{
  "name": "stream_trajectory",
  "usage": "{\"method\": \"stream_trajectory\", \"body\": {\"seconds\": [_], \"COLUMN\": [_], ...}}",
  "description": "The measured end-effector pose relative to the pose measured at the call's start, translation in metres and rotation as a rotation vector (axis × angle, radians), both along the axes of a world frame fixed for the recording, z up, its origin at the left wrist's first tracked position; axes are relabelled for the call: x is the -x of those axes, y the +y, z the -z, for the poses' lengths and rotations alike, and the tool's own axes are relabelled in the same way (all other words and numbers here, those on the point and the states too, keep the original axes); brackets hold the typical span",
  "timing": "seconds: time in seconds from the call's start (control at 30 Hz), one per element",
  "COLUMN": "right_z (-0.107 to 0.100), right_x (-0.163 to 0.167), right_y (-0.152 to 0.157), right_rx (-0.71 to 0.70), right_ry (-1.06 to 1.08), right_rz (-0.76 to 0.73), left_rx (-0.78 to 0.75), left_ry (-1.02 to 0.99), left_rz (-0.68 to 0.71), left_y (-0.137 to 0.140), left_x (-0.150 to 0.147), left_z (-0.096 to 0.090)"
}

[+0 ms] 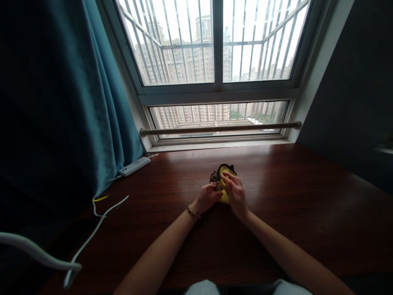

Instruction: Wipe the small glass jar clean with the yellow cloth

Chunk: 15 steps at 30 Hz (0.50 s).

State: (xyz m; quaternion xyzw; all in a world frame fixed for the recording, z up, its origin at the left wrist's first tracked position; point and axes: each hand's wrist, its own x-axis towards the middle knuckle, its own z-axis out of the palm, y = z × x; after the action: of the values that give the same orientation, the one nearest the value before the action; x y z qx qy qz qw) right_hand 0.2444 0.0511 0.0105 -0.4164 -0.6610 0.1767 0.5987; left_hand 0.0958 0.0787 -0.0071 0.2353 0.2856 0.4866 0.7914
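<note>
At a dark wooden table [291,213] set against a barred window [215,45], we see a person's two bare hands meet over a small yellow pouch [226,171] with dark trim, which lies near the middle of the table, toward its far edge below the sill. The left hand [208,197], a beaded bracelet [193,212] on its wrist, is curled with its fingers closed on the pouch's left side; the right hand [235,192] lies over the pouch from the right, fingers bent and pinching at its top. We cannot tell what the dark brown part between the hands is. A white power strip [134,166] rests at the table's far left corner, just beside a teal curtain [76,94], and its white cable [92,233] runs down along the left edge toward the near corner. A wooden rail [221,128] crosses the lower pane, with apartment blocks beyond the glass.
</note>
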Motion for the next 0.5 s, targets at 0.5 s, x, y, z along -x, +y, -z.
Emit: {"method": "stream_trajectory", "body": {"seconds": [0.5], "right_z": [0.015], "right_x": [0.003], "right_y": [0.023], "right_rx": [0.340], "right_ry": [0.215], "right_rz": [-0.142], "left_rx": [0.051], "left_ry": [0.150], "left_rz": [0.054], "left_y": [-0.006], "left_x": [0.000], "left_z": [0.001]}}
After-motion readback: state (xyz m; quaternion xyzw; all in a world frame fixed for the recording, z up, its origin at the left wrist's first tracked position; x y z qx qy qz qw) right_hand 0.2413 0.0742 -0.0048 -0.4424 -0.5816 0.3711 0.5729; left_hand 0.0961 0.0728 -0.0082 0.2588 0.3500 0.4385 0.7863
